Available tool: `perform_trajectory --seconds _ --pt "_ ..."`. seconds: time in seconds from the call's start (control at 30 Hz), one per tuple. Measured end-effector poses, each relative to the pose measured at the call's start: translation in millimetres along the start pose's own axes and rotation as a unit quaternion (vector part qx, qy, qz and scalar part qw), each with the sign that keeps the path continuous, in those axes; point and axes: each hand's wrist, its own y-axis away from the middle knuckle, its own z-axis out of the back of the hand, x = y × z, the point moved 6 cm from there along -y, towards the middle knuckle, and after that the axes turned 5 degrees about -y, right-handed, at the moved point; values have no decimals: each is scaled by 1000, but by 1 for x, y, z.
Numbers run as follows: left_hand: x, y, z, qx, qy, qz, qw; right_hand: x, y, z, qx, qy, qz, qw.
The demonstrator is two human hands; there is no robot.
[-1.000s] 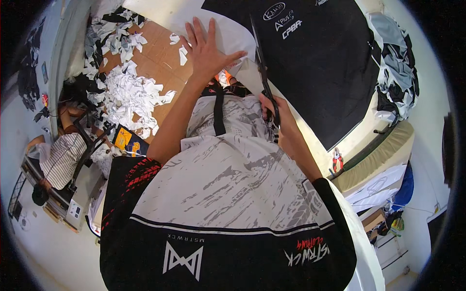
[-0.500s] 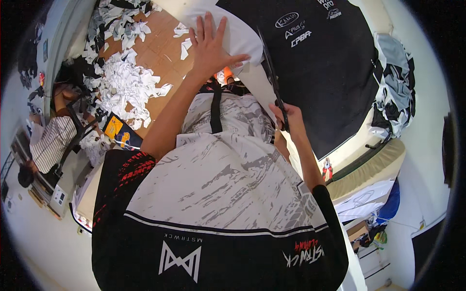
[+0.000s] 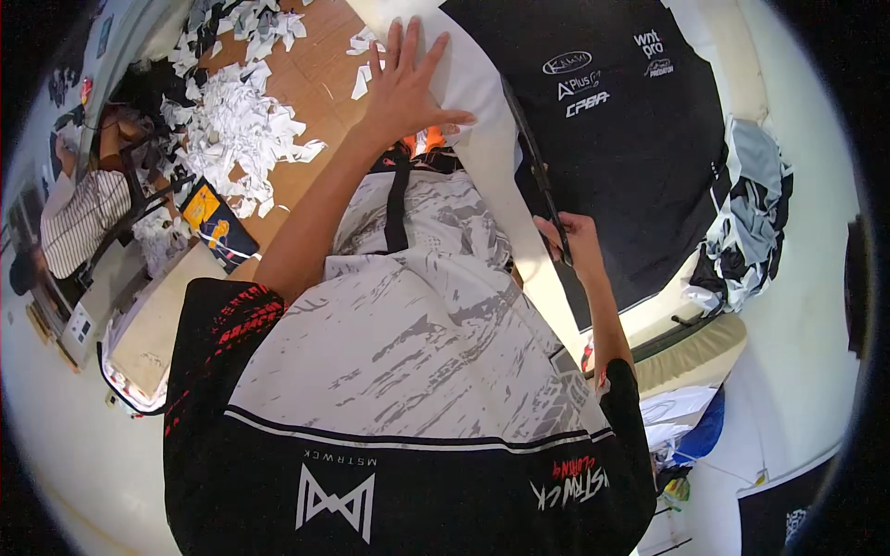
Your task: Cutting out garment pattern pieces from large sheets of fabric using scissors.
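My left hand [image 3: 408, 88] lies flat with fingers spread on the white border [image 3: 477, 88] of a large fabric panel. The black part [image 3: 621, 176] of that panel, printed with small white logos, spreads to the right. In my right hand [image 3: 577, 243] is a long pair of black scissors [image 3: 530, 144], with my fingers around the handles. Its blades point away from me along the line between white border and black cloth. Whether the blades are parted is hard to make out.
White fabric scraps [image 3: 236, 139] cover much of the brown floor [image 3: 320, 65] at left. More grey, black and white cloth [image 3: 746, 218] is bunched at the table's right side. A person in a striped top [image 3: 88, 222] sits at far left. A cushioned board [image 3: 691, 357] is at right.
The black panel, scissors and my right hand appear slightly lower and farther right. The scraps at left have shifted up and left in the picture. My left hand stays flat on the white border.
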Motion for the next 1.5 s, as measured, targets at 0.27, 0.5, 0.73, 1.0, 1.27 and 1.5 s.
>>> perform_trajectory --seconds 0.27,0.5,0.73,1.0,1.27,1.5 --pt "-1 7 5 11 -2 9 1000 39 -23 4 93 -48 58 993" --pt "7 13 0 -3 1 23 1000 64 -39 0 103 -8 40 994" --pt "10 10 5 4 2 33 999 68 -44 7 61 62 23 996" --pt "12 13 16 20 -6 29 999 81 -51 11 131 40 34 990" --pt "15 15 17 0 4 36 999 87 -57 4 136 49 46 988" --pt "16 17 16 20 4 46 999 92 -60 8 95 105 21 990"
